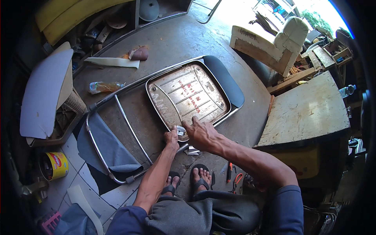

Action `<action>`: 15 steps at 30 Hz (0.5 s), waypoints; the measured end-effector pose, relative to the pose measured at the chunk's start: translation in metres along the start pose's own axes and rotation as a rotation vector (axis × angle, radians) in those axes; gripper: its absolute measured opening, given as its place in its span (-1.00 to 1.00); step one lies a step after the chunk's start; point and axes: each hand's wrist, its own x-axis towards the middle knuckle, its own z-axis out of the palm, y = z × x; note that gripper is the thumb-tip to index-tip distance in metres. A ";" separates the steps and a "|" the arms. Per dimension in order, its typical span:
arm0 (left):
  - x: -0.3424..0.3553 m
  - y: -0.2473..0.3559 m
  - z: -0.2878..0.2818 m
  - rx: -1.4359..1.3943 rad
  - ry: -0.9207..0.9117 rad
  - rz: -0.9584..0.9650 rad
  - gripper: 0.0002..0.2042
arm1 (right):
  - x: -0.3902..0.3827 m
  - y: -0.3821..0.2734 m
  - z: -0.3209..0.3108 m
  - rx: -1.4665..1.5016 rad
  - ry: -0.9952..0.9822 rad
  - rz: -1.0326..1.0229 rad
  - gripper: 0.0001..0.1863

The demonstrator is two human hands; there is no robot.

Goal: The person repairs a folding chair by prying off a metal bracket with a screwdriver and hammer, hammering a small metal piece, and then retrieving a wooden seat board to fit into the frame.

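The bare left hand (171, 138) and bare right hand (202, 136) partly hide 1 small silvery metal piece (180, 131), its shape unclear. The dark contents (46, 166) of 1 yellow cylindrical tin (59, 167) are indistinguishable.

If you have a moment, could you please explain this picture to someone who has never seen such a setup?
Certainly. There is no machine here: a person works with bare hands, seen from above by a wide fisheye camera worn on the head, so straight edges bend toward the rim.

On the floor lies a chair with a tubular metal frame, a rusty seat pan and a dark backrest. The left hand and right hand meet at the pan's near edge, around a small shiny metal piece; how firmly either grips it is unclear.

Around them are grey-blue fabric, a yellow tin and an orange-and-black hand tool.
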 end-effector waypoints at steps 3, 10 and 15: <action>0.011 0.002 -0.002 -0.008 0.055 0.099 -0.70 | 0.007 -0.004 -0.001 -0.013 -0.071 -0.154 -0.81; -0.024 0.011 0.016 0.083 0.118 0.021 -0.66 | 0.008 0.007 0.004 0.103 -0.086 0.069 -0.80; 0.008 0.003 -0.004 0.148 0.143 0.109 -0.64 | 0.023 0.002 -0.008 0.154 -0.116 0.184 -0.73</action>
